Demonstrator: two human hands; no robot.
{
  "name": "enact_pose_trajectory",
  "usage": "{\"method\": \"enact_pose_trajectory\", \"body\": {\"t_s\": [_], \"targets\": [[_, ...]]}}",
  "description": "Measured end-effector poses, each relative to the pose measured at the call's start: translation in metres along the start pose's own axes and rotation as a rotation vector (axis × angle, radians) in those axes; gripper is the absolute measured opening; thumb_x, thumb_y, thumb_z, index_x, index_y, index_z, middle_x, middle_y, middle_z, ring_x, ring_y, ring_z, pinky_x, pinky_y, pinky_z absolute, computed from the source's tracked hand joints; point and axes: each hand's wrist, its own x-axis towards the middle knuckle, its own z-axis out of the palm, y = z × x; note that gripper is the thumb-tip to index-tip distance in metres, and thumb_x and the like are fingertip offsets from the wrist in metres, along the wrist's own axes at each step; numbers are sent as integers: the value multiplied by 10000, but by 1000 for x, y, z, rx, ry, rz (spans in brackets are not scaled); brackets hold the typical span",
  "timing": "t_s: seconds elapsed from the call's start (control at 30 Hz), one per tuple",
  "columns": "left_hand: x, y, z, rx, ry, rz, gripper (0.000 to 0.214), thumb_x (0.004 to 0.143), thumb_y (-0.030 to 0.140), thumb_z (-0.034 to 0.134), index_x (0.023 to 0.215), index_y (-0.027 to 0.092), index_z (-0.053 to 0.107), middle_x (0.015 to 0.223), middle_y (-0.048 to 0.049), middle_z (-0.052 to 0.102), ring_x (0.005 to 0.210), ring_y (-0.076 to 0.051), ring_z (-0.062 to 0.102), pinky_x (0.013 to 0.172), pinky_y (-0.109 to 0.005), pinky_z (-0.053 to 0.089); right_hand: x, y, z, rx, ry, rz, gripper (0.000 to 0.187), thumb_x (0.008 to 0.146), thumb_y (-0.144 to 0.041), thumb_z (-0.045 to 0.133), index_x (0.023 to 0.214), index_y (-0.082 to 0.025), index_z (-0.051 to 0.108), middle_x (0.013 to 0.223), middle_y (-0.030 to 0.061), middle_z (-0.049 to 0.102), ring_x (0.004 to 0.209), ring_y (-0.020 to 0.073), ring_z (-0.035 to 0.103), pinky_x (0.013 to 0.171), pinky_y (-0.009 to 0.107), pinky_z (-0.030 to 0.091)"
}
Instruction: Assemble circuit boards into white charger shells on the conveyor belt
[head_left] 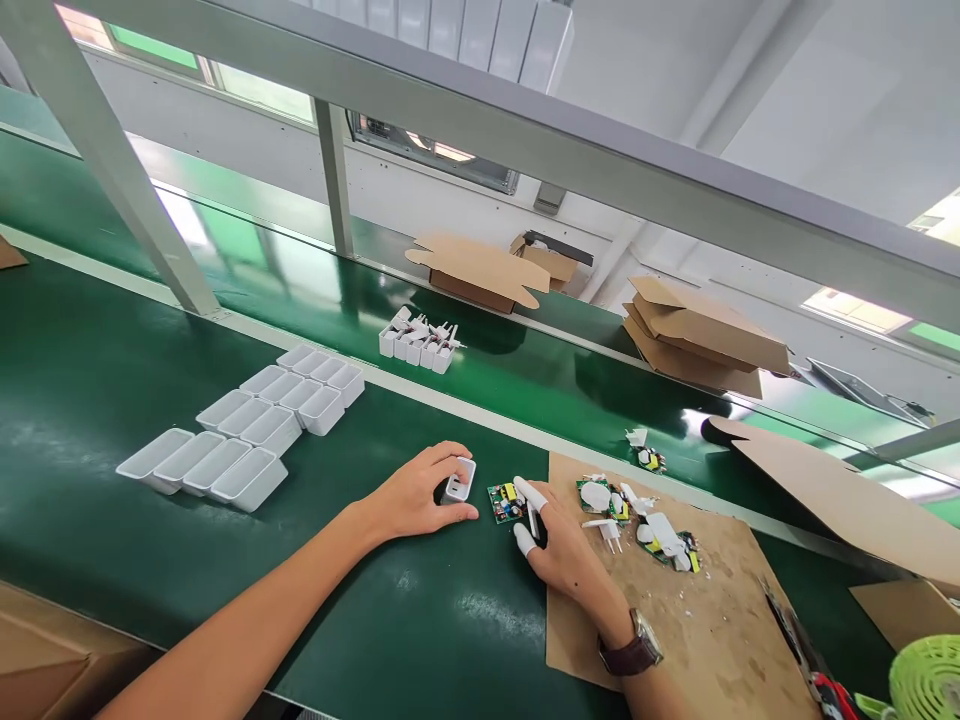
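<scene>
My left hand (424, 490) is curled round a small white plastic charger case (463, 484), which stands on the green bench with slots in its upper face. Just to the right, my right hand (559, 540) wears white finger cots on thumb and forefinger and grips a small circuit board (505, 503) with a yellow part on it. The board is apart from the case. Beyond my right hand, more circuit boards (596, 496) with white pieces lie on a brown cardboard sheet (720, 620), beside a white plug piece (609, 535).
Rows of open white cases (244, 478) stand at the left. A group of filled cases (420, 342) and a loose board (646, 457) sit on the green conveyor belt (525, 385). Pliers (795, 640) and a lime-green basket (926, 680) are at the right. Folded cartons (705, 335) lie behind.
</scene>
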Motion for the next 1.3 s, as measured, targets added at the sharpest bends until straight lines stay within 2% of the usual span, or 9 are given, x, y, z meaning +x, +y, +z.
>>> {"method": "enact_pose_trajectory", "body": {"t_s": [0.17,0.3,0.5,0.7,0.8,0.87,1.03,1.17,1.3], "targets": [[-7,2,1,-22,-22,1,690,823,208,708,1454,246,432,1489,-138,517,1321,-307,560,1111,-475,492,20,2,-14,-71,-136,9,808,749,-72,548,1540,-207,456,1384,143,639,1252,312,598,1048,520,527],[-9,1,5,18,-17,-13,765,815,77,574,1527,239,346,1515,-143,495,1296,-288,576,1108,-468,491,27,-2,-22,-42,-181,92,690,754,-77,566,1429,-218,595,1132,104,717,1050,271,667,939,454,578],[-4,-5,8,160,104,-158,652,830,369,753,1419,250,501,1287,-106,617,1183,-296,634,969,-434,559,12,-10,-7,165,23,175,540,842,-237,628,1380,-215,588,1126,82,700,974,236,703,860,411,621],[-8,5,3,-28,-96,-191,890,732,483,855,1494,279,443,1378,-111,584,840,-190,687,752,-343,600,5,-16,-1,116,229,82,476,889,-251,577,1365,-239,559,1178,103,690,1040,264,698,901,456,619],[-7,11,4,-97,-196,-265,779,796,400,808,1479,281,453,1107,-38,701,750,-172,668,684,-312,596,4,-22,-6,86,334,18,487,921,-236,566,1402,-264,496,1191,102,682,1048,265,698,891,457,621],[-5,13,6,-79,-178,-277,659,813,357,792,1406,271,519,1013,-22,704,796,-188,673,718,-323,604,3,-28,-8,68,396,-47,531,935,-204,575,1442,-287,439,1203,98,678,1026,256,703,893,457,616],[-4,11,11,-1,-36,10,588,851,264,760,1392,288,529,1323,-94,623,1252,-275,571,1083,-464,518,-5,-41,-6,5,475,-189,719,928,-116,604,1551,-322,311,1298,113,652,1131,278,669,953,488,592],[-7,9,17,1,-34,52,673,923,224,683,1518,346,394,1437,-98,537,1325,-250,548,1119,-422,504,-10,-46,-1,-49,421,-233,796,922,-83,589,1606,-292,239,1327,130,649,1154,295,653,956,482,601],[-8,8,19,19,-12,68,704,917,195,680,1524,346,357,1404,-86,575,1311,-241,564,1116,-411,510,-11,-48,2,-85,381,-226,770,942,-99,540,1622,-258,218,1317,133,659,1144,304,651,952,483,606]]}}
